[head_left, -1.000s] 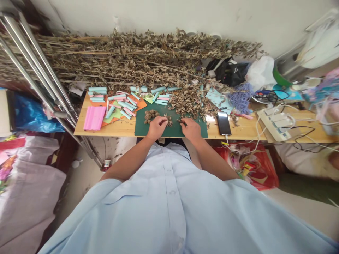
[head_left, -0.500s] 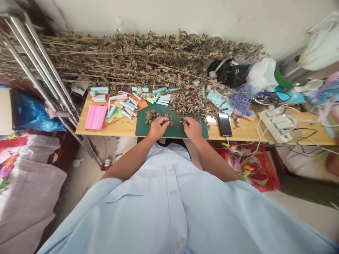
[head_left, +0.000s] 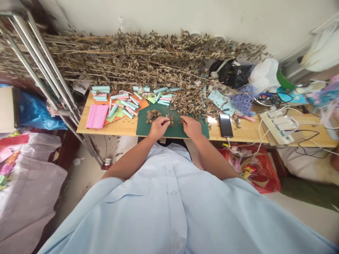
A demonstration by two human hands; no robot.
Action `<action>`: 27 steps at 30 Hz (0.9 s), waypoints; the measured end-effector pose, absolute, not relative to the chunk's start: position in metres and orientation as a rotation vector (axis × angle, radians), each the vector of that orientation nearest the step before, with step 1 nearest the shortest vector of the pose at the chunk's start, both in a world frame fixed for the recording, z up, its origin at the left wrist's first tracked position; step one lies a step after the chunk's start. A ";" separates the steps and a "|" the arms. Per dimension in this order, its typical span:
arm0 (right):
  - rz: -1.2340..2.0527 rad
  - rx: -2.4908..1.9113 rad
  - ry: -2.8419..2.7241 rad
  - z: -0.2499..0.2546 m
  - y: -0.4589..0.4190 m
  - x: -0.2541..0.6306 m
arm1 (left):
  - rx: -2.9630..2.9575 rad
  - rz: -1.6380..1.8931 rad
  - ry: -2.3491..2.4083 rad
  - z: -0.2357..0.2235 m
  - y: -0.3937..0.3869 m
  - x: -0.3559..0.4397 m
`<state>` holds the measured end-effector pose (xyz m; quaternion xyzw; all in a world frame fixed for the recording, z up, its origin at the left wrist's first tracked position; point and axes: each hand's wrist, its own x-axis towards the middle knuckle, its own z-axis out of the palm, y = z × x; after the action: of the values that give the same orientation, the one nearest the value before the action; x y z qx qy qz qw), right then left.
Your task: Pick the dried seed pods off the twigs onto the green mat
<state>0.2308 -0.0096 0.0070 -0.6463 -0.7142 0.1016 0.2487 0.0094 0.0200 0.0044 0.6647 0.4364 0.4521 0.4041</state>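
Both hands are over a dark green cutting mat [head_left: 173,133]. My left hand [head_left: 159,127] is closed in a pinch on dried leaves [head_left: 171,121] at its fingertips. Just behind it sits a small cluster of brownish rolled balls of dried leaf [head_left: 153,115]. My right hand [head_left: 191,127] has its thumb and index finger together around a bit of dried leaf, low over the mat. Behind the right hand, a heap of loose crumbled dried leaves [head_left: 186,103] covers the mat's back part. Small bits between the fingers are hard to make out.
Long dried plant stalks [head_left: 127,58] lie along the wall. Blue and pink paper rolls [head_left: 128,104] and a pink paper stack [head_left: 96,116] are on the left. A phone [head_left: 225,125], purple yarn [head_left: 242,100] and a power strip [head_left: 278,123] lie right. Metal poles [head_left: 43,60] stand left.
My right hand's fingers have shifted slightly up and left, with the index finger straighter. My left hand stays nearly in place. The whole view has shifted a little.
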 end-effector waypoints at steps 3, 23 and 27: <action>0.263 -1.767 -1.915 0.010 -0.009 0.228 | 1.689 1.138 1.102 0.005 0.020 0.009; 0.408 -1.468 -1.956 0.034 -0.017 0.174 | 1.501 1.101 0.958 -0.008 0.021 0.007; 0.441 -1.552 -1.791 0.028 -0.016 0.172 | 1.424 1.131 0.979 -0.010 0.022 0.006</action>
<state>0.1722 -0.0160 0.0281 -0.6012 -0.6941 0.1707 0.3574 0.0064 0.0224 -0.0103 0.5921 0.4072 0.4703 0.5123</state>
